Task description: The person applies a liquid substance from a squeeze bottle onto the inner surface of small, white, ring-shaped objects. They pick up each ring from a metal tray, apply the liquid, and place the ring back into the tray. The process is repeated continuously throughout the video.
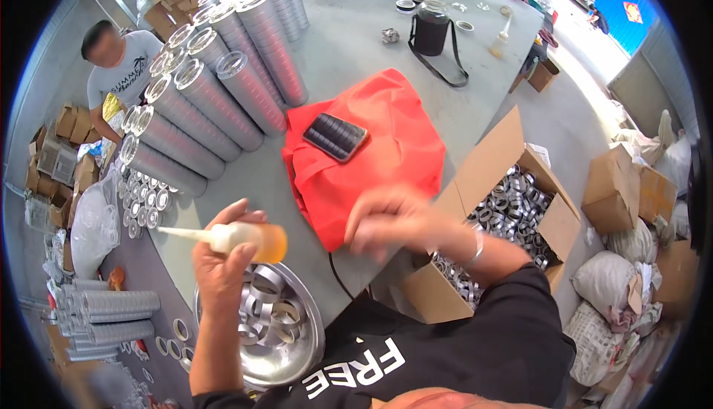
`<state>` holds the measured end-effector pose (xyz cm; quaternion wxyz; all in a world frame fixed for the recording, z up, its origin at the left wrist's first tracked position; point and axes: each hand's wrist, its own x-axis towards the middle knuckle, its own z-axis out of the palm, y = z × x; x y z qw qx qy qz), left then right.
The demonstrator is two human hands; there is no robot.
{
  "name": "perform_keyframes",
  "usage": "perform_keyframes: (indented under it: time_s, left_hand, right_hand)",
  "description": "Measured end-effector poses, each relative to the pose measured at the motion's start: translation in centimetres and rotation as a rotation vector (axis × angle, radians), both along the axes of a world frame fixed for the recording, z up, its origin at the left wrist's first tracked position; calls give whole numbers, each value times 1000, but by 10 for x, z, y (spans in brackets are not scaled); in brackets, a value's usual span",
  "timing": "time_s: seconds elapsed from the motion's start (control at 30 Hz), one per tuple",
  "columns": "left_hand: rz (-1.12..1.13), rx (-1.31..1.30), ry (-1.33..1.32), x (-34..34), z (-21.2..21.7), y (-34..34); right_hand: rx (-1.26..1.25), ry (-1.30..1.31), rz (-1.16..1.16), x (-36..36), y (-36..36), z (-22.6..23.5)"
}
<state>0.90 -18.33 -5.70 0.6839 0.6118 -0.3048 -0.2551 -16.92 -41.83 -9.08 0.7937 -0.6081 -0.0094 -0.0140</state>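
My left hand (217,264) is wrapped round a squeeze bottle (251,240) with a long thin pale nozzle and amber liquid at its base. The bottle lies level, its nozzle pointing left. Beneath that hand, a shiny metal bowl (310,346) holds several silver rings (269,284). My right hand (397,220) is raised over the near edge of a red cloth (405,131); motion smears its fingers, and whether they hold anything cannot be made out. A dark phone (336,137) rests on the cloth.
Tall stacks of silver ring-shaped parts (256,75) fill the table's left side. At the right stands an open cardboard box (486,160) full of metal rings. A dark jar with a strap (431,30) sits farther back. Another person (122,64) is beyond the stacks.
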Motion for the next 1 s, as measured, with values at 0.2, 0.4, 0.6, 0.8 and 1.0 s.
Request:
perform_keyframes:
  time_s: [0.2, 0.4, 0.6, 0.8, 1.0]
  left_hand:
    - [144, 176, 81, 14, -15, 42]
    - [171, -13, 166, 3, -26, 57]
    - [154, -14, 260, -11, -31, 71]
    - [12, -33, 386, -19, -36, 69]
    - [-78, 37, 342, -16, -38, 62]
  right_hand:
    - [-386, -104, -804, 127, -221, -49]
    - [-1438, 143, -970, 226, -384, -128]
    - [-1420, 425, -941, 267, -393, -158]
    - [-721, 150, -1023, 232, -357, -122]
    - [-97, -291, -336, 163, -118, -14]
